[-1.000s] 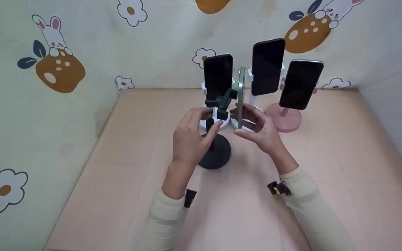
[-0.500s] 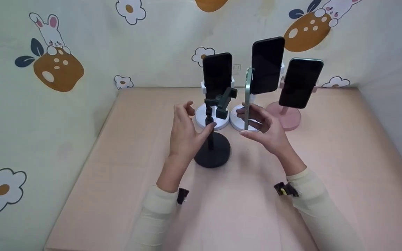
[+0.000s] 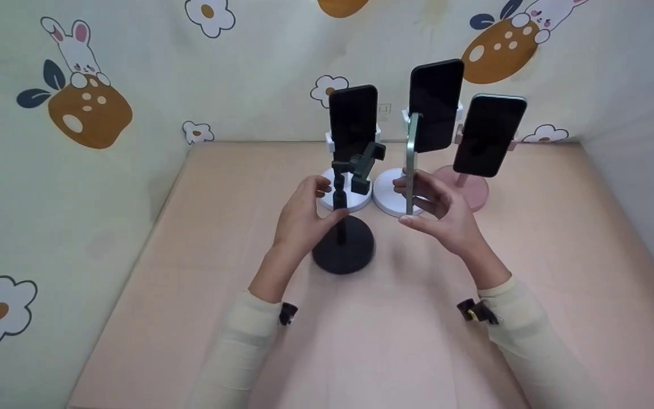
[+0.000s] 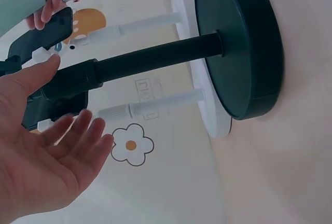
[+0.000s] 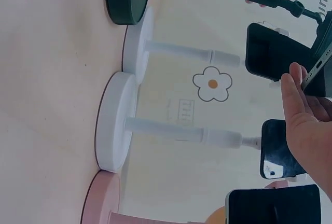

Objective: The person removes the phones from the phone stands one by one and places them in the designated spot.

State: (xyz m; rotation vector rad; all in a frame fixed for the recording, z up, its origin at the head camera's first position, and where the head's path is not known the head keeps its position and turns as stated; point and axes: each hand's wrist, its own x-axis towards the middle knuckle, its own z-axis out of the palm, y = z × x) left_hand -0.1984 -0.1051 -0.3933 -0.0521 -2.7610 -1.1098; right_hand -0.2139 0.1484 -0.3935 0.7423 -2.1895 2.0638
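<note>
In my right hand (image 3: 446, 213) is a pale green smartphone (image 3: 411, 162), upright and edge-on in the head view, gripped by its lower part between thumb and fingers. Left of it stands a black phone stand (image 3: 344, 255) whose clamp (image 3: 365, 169) holds no phone. My left hand (image 3: 303, 218) is beside that stand's pole. In the left wrist view the thumb (image 4: 44, 71) lies against the black collar (image 4: 72, 79), while the loosely bent fingers (image 4: 85, 136) are apart from it. The right wrist view shows the phone's port end (image 5: 316, 68) near the clamp.
Behind are two white stands with black-screened phones (image 3: 354, 116) (image 3: 436, 105) and a pink stand (image 3: 474, 190) bearing another phone (image 3: 490, 136). Their round bases stand close together on the pinkish tabletop (image 3: 395, 341). A patterned wall (image 3: 270, 85) rises behind.
My right hand has moved right with the green phone, away from the black clamp. My left hand has drawn back from the clamp and come lower, beside the pole.
</note>
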